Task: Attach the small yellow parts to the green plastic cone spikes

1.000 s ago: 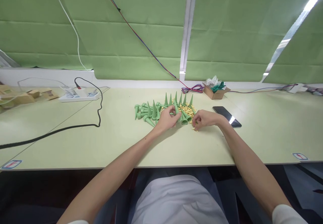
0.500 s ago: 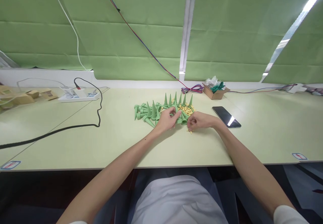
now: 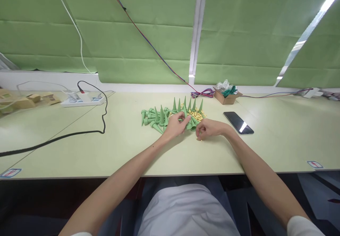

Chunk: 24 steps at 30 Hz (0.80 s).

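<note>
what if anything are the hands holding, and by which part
The left hand holds a green cone, point up, apparently around its lower part. The right hand is by yellow pieces; whether it grips one cannot be told.

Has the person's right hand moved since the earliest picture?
Yes: judged against the phone, the right hand has shifted left, away from it and closer to the left hand.

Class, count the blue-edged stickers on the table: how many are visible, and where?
2: left sticker, at the picture's far left, and right sticker, towards its right, both by the table's front edge. The cones might hide others.
</note>
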Each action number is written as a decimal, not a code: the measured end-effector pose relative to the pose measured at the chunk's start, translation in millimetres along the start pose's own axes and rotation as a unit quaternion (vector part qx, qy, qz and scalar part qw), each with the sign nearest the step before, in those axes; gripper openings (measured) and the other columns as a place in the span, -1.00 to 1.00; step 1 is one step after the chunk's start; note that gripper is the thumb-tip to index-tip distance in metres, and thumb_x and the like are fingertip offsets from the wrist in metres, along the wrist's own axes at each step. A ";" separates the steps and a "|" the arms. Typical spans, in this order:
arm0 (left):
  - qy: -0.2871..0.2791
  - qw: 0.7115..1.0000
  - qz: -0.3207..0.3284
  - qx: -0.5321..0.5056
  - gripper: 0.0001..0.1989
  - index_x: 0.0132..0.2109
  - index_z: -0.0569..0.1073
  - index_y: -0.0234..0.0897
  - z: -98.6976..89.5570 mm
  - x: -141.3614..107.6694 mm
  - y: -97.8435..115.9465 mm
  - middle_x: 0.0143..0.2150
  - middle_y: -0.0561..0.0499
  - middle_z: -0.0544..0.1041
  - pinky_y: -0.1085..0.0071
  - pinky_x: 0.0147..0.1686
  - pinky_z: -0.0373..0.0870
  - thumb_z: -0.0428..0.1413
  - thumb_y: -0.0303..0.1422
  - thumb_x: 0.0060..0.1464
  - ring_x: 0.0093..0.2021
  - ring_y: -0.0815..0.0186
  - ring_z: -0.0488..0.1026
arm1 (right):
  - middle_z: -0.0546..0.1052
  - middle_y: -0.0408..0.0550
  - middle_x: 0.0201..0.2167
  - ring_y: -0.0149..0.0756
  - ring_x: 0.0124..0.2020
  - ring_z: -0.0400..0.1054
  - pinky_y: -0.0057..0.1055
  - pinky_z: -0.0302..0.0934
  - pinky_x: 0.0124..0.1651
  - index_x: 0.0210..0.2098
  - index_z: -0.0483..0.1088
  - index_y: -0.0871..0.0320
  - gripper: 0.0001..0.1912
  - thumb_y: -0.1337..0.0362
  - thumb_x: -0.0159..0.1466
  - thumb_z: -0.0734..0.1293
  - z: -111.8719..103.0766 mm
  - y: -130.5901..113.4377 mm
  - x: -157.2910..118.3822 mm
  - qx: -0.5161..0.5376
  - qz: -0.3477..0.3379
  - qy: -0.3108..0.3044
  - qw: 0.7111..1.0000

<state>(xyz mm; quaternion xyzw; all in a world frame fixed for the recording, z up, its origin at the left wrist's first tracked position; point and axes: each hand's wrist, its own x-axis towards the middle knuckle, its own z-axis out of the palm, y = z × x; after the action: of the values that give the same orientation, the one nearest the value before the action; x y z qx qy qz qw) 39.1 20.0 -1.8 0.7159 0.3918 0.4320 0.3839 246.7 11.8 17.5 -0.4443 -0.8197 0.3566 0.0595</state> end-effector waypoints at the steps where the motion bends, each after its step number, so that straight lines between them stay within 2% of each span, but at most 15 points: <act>1: 0.000 1.000 0.000 0.000 -0.59 -0.44 0.18 -0.20 0.2 0.3 -0.1 -0.73 0.20 0.24 0.47 -0.73 0.06 0.12 -0.05 0.17 -0.79 0.42 0.22 | 0.35 -0.23 -0.65 -0.45 -0.59 0.10 -0.44 -0.07 -0.50 -0.40 0.51 0.23 -0.75 0.14 0.06 0.44 0.1 -0.1 -0.4 0.006 0.000 -0.007 1.000; 5: -0.001 1.000 -0.001 -0.006 -0.59 -0.45 0.17 -0.20 1.2 1.1 -1.1 -0.74 0.21 0.22 0.47 -0.73 0.06 0.12 -0.05 0.17 -0.79 0.42 0.21 | 0.36 -0.22 -0.64 -0.46 -0.59 0.09 -0.45 -0.07 -0.50 -0.40 0.51 0.23 -0.76 0.15 0.08 0.42 0.8 -1.9 -0.9 0.008 -0.007 -0.016 1.000; 8: -0.001 1.000 -0.003 -0.008 -0.57 -0.45 0.17 -0.19 1.5 0.9 -1.8 -0.73 0.20 0.21 0.45 -0.72 0.05 0.12 -0.03 0.16 -0.79 0.40 0.21 | 0.30 -0.25 -0.67 -0.47 -0.60 0.06 -0.45 -0.09 -0.50 -0.41 0.50 0.23 -0.77 0.15 0.11 0.41 1.7 -4.7 -0.8 0.007 -0.026 0.007 1.000; 12: 0.017 1.000 0.019 -0.001 -0.57 -0.46 0.19 -0.20 0.4 0.5 -1.2 -0.67 0.17 0.24 0.42 -0.66 0.07 0.13 -0.01 0.13 -0.74 0.41 0.22 | 0.21 -0.28 -0.68 -0.47 -0.60 0.04 -0.45 -0.06 -0.50 -0.40 0.46 0.20 -0.72 0.08 0.15 0.40 3.1 -11.1 -1.4 0.067 -0.065 0.087 0.992; 18: 0.083 0.995 0.042 0.025 -0.58 -0.45 0.17 -0.22 -3.0 1.0 3.2 -0.59 0.17 0.17 0.43 -0.58 0.04 0.14 -0.05 0.11 -0.65 0.44 0.15 | 0.37 -0.13 -0.49 -0.41 -0.49 0.19 -0.44 0.10 -0.44 -0.38 0.36 0.19 -0.61 -0.05 0.22 0.35 11.6 -14.9 5.9 0.129 -0.093 0.225 0.961; 21: 0.099 0.994 0.038 0.026 -0.58 -0.45 0.16 -0.22 -3.7 1.3 3.8 -0.57 0.17 0.14 0.43 -0.57 0.03 0.14 -0.06 0.11 -0.63 0.45 0.11 | 0.40 -0.09 -0.38 -0.40 -0.46 0.21 -0.44 0.12 -0.43 -0.31 0.31 0.16 -0.64 -0.05 0.28 0.30 18.7 -12.1 13.7 0.137 -0.109 0.266 0.948; 24: 0.105 0.993 0.046 0.025 -0.60 -0.44 0.17 -0.23 -3.3 2.0 1.6 -0.53 0.16 0.17 0.44 -0.55 0.05 0.14 -0.08 0.11 -0.61 0.46 0.10 | 0.39 -0.10 -0.36 -0.39 -0.45 0.24 -0.43 0.15 -0.39 -0.27 0.26 0.13 -0.69 -0.01 0.34 0.24 25.0 -9.9 19.7 0.138 -0.136 0.277 0.941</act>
<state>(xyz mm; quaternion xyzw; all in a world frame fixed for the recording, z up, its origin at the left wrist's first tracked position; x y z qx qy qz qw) 37.1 21.8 1.4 0.6930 0.4076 0.5122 0.3021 217.8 10.3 0.9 -0.3969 -0.7661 0.3175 0.3934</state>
